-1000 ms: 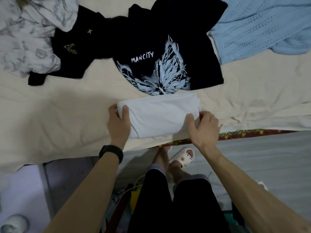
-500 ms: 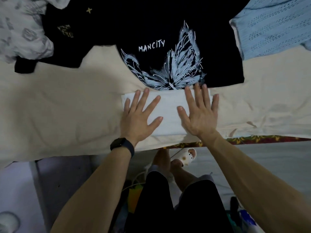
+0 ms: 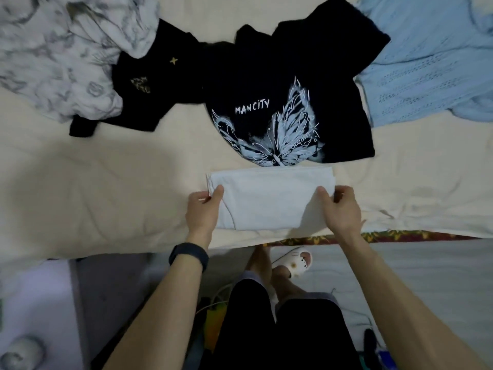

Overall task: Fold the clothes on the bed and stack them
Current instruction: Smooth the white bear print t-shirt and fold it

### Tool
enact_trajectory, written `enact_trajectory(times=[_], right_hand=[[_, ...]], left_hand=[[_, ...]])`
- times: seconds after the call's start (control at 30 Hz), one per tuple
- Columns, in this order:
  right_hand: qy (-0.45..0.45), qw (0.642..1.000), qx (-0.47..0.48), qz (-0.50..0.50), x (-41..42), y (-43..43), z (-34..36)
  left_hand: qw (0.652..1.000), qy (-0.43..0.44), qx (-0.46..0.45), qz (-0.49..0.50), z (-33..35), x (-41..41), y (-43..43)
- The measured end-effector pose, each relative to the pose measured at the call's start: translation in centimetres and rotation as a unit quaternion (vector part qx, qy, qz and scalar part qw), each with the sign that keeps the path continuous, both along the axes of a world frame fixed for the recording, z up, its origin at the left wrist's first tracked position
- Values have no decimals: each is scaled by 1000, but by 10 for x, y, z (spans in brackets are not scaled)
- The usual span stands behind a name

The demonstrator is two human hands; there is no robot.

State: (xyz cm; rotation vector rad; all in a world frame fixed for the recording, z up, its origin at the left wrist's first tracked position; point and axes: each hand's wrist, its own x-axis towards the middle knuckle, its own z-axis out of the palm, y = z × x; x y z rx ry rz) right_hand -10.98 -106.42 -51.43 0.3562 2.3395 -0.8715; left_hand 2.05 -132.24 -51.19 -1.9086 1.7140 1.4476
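A folded white garment point(image 3: 269, 198) lies near the front edge of the cream bed sheet point(image 3: 106, 188). My left hand point(image 3: 202, 209) grips its left end, thumb on top. My right hand point(image 3: 338, 209) grips its right end the same way. Behind it lies a black T-shirt point(image 3: 288, 102) with a white butterfly print and the word MANCITY, unfolded. A second black garment point(image 3: 149, 89) with small gold marks lies to its left. A light blue knitted garment point(image 3: 432, 57) lies at the back right.
A grey-and-white patterned cloth point(image 3: 58, 54) is bunched at the back left. The bed's front edge shows a patterned mattress border point(image 3: 400, 236). Below it are my legs, a white slipper point(image 3: 296, 261) and cables on the floor.
Half a second ago both hands pressed flat on the white garment. Now they have drawn back to its two ends and taken hold of them.
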Motion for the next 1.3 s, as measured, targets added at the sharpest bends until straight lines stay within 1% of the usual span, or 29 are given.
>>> enact_trajectory(times=[0.07,0.13,0.23,0.37,0.43,0.5,0.6,0.73,0.83,0.97,1.07,1.13,1.2,1.3], right_hand=[[-14,1000,-10,14,-7,0,-2],[-31,999,-31,10,-11,2,-6],[-58,996,-71,4,-14,8,-8],[-66,994,-88,3,-20,13,-9],[-66,992,-108,-2,-22,13,-8],[-66,988,-139,-16,-21,16,-4],[-58,982,-172,-45,-20,26,8],[-29,976,-203,-78,-22,56,48],[19,971,-216,-102,-34,93,104],[133,964,-196,-123,-49,149,190],[220,952,-149,-153,-56,196,253],[284,936,-116,-174,-62,234,296],[349,912,-90,-196,-64,280,342],[434,874,-68,-209,-70,329,394]], left_hand=[[996,59,67,13,-1,1,-11],[989,95,111,2,1,4,-17],[985,124,121,-23,0,11,-18],[980,136,141,-46,3,13,-19],[982,134,117,-59,5,11,-19],[986,138,69,-58,8,7,-15],[985,165,15,-50,23,-2,-1],[974,193,-33,-111,65,-22,23],[955,241,-41,-170,118,-54,52],[913,284,-129,-264,201,-112,104],[867,316,-203,-327,268,-155,153],[832,347,-234,-365,314,-183,193],[802,384,-245,-388,362,-205,240],[774,433,-244,-392,408,-236,288]])
